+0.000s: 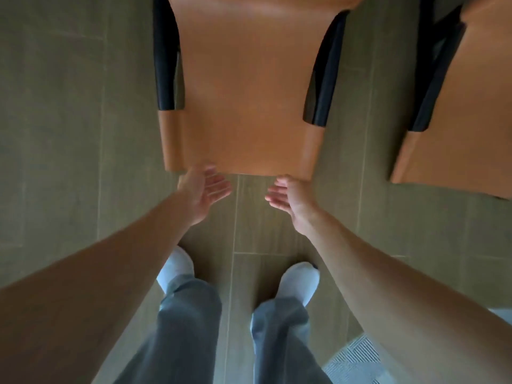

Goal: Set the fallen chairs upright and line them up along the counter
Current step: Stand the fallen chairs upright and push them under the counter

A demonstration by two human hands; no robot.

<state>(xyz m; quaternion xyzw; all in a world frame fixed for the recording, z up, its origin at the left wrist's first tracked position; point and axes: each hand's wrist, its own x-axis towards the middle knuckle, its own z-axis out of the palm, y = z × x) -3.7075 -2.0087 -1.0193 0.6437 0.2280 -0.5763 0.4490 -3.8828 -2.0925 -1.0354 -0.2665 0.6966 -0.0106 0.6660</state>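
A tan leather chair (243, 101) with black frame bars fills the top middle; I look straight down on its back. A second chair (465, 112) of the same kind stands just right of it, partly cut off by the frame edge. My left hand (203, 191) is open, palm turned inward, right below the first chair's near left corner. My right hand (289, 196) is open too, palm facing left, just under the near right corner. Neither hand grips anything. The counter is out of view.
Grey-green floor tiles (61, 134) run under everything. My feet in white shoes (300, 281) and grey trousers stand directly behind the first chair. A patterned rug corner (357, 361) shows at the bottom right.
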